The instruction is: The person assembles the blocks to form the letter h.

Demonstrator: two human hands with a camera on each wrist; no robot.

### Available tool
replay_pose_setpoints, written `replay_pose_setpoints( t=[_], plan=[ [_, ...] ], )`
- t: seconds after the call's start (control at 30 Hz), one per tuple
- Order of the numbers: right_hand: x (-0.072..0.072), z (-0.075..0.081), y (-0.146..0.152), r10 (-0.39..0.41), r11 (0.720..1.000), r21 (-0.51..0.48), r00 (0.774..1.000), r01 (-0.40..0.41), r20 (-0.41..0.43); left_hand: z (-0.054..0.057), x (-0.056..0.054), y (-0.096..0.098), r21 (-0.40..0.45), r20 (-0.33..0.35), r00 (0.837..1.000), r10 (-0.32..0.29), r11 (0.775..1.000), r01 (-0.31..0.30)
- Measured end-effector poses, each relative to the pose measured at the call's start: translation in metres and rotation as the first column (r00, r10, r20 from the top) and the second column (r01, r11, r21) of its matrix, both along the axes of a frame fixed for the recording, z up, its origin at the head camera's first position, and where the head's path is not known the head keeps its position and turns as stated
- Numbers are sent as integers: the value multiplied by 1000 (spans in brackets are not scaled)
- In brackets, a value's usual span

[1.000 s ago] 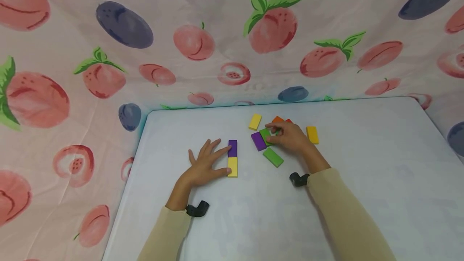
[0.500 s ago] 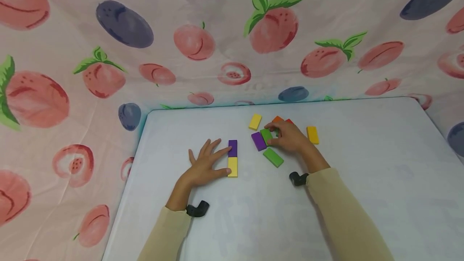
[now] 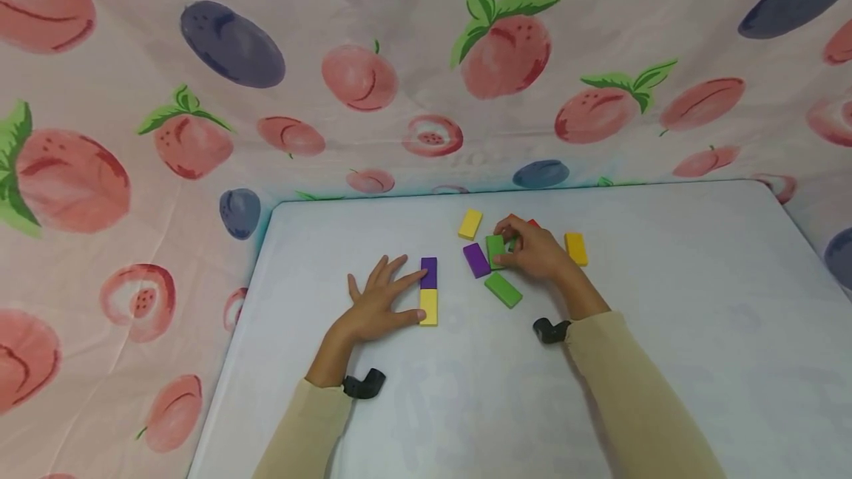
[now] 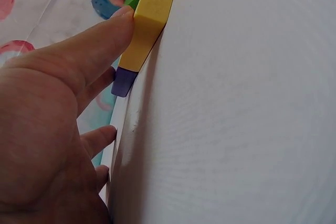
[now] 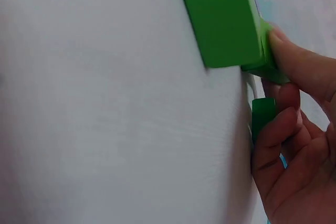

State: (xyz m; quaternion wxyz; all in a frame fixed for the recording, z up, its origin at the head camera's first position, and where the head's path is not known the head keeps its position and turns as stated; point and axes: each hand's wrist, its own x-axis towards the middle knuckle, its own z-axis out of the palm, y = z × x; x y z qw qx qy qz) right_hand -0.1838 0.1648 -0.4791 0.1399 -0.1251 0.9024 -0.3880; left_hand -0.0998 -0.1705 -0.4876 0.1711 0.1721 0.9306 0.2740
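head view: your left hand [image 3: 373,309], spread-fingered, likely steadied purple oblong block [image 3: 430,282], yellow oblong block [image 3: 430,305]; right hand [image 3: 536,252] pinched green oblong block [image 3: 494,248].

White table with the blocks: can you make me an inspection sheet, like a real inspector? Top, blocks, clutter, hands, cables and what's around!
Surface: white table, blocks towards its far side.
Job's things: purple block and yellow block, end to end; green block.
Clutter: loose second yellow block, second purple block, second green block, orange-yellow block; red block mostly hidden.
Left hand: index finger touches the purple block, thumb the yellow block.
Right hand: pinches the green block.
Cables: nothing seen.
Surroundings: fruit-print cloth behind and beside the table.
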Motion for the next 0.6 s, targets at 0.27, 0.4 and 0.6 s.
replay_pose_setpoints(
  t=[0.27, 0.4, 0.6],
  plan=[
    [2, -4, -1, -61, 993, -102, 998, 61, -1, -1, -1, -1, 18, -11, 1000, 9, 1000, -9],
    [5, -1, -4, -107, 985, -131, 994, 110, 27, -1, 0, -1, 17, -5, 1000, 9, 1000, -9],
    [9, 3, -10, -178, 973, -148, 984, 179, 24, 0, 0, 1, 16, -3, 1000, 11, 1000, -11]
  ],
)
